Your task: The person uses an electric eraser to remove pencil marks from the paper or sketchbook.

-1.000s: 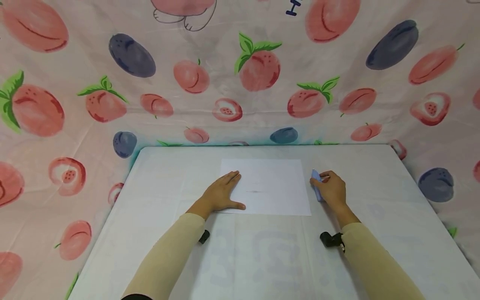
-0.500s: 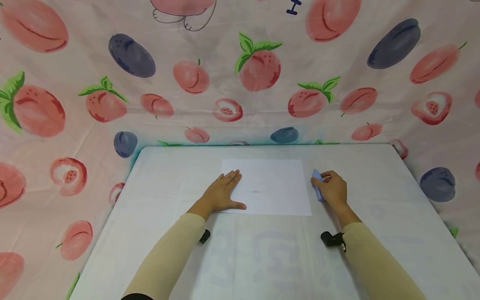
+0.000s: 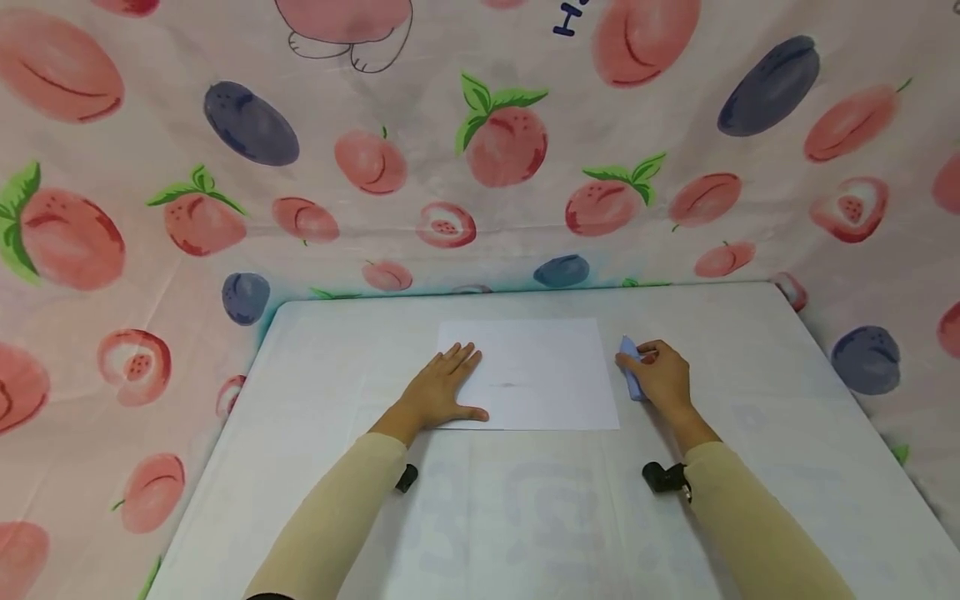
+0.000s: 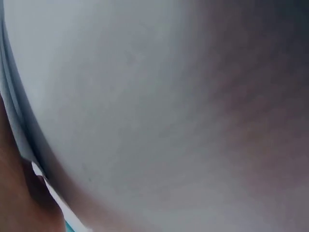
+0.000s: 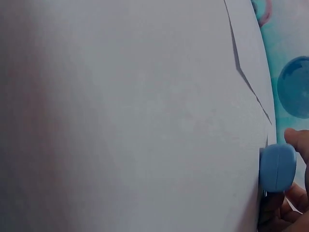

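Note:
A white sheet of paper (image 3: pixel 540 358) lies on the white-covered table, with a small faint grey mark near its middle. My left hand (image 3: pixel 442 387) rests flat on the sheet's left side, fingers spread and thumb along the front edge. Just off the sheet's right edge, my right hand (image 3: pixel 663 375) pinches a slim light-blue object (image 3: pixel 630 371) with a tapered far tip. From the right wrist, the object's rounded end (image 5: pixel 277 168) shows a thin seam; I cannot tell its kind. Only a sliver of the left hand (image 4: pixel 12 188) appears at the left wrist view's edge.
The white table (image 3: pixel 540 517) runs back to a hanging cloth (image 3: pixel 420 108) printed with peaches and dark blue fruit. A small black wrist camera (image 3: pixel 663 477) sits under the right sleeve, another wrist camera (image 3: pixel 407 478) under the left.
The head view has tilted and shifted slightly. Both hands, the sheet and the light-blue object keep their places relative to one another.

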The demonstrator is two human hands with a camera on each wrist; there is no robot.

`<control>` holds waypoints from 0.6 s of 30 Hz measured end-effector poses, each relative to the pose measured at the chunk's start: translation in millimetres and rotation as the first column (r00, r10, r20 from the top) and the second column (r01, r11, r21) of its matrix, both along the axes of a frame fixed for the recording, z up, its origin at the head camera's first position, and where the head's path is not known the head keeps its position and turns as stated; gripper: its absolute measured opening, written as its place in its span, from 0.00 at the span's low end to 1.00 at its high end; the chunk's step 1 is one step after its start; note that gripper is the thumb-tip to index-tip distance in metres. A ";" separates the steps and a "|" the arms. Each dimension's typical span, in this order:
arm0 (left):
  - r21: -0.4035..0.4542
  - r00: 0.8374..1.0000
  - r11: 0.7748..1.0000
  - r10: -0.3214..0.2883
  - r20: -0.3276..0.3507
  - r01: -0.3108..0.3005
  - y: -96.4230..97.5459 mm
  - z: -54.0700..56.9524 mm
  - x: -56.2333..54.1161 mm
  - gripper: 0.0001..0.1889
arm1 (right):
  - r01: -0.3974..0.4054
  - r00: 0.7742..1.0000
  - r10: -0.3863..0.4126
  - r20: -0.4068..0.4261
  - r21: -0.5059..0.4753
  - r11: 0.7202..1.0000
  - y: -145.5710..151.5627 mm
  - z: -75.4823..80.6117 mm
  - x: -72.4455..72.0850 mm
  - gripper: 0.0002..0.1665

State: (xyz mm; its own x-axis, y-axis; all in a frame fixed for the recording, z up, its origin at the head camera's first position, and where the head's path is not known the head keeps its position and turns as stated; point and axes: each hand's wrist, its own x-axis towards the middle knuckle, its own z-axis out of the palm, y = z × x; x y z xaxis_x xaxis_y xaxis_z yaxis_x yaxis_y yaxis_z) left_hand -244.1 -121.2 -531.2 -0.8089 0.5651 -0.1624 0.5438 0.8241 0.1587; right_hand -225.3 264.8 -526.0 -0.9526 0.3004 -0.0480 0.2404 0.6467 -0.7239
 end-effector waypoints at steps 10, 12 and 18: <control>0.001 0.999 1.000 -0.004 0.035 0.004 -2.7 8.2 5.0 0.56 | -0.083 0.995 0.085 0.061 -0.023 0.996 1.6 13.4 -0.4 0.34; 0.006 0.999 1.000 -0.013 0.044 0.012 -3.2 8.9 6.0 0.55 | -0.094 0.992 0.096 0.079 -0.027 0.995 2.3 15.5 0.1 0.35; -0.001 0.999 1.000 -0.022 0.044 0.022 -5.6 6.9 7.8 0.54 | -0.109 0.988 0.110 0.107 -0.012 0.994 2.0 18.6 1.5 0.36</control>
